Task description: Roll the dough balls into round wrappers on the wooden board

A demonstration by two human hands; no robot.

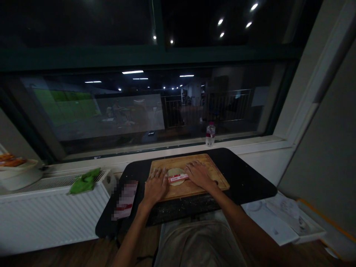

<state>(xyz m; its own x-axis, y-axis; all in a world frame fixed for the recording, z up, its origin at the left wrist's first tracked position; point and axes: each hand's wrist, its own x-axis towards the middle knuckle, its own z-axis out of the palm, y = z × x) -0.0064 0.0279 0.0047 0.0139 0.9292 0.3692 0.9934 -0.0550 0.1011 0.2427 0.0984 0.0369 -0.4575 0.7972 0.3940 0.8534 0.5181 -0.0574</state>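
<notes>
Fingers [159, 173] of left hand [155, 186], right hand [200, 175] splayed flat on roller [178, 178] over dough [175, 172] (bowl [16, 178]: orange food [11, 160]).

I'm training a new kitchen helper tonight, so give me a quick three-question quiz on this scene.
1. True or false: the left hand and the right hand both lie flat on the ends of the rolling pin.
2. The round dough lies on: A) the bare black table, B) the wooden board, C) the floor.
3. Fill in: the green cloth lies on top of the white ____.

Key: 1 true; 2 B; 3 radiator.
</notes>
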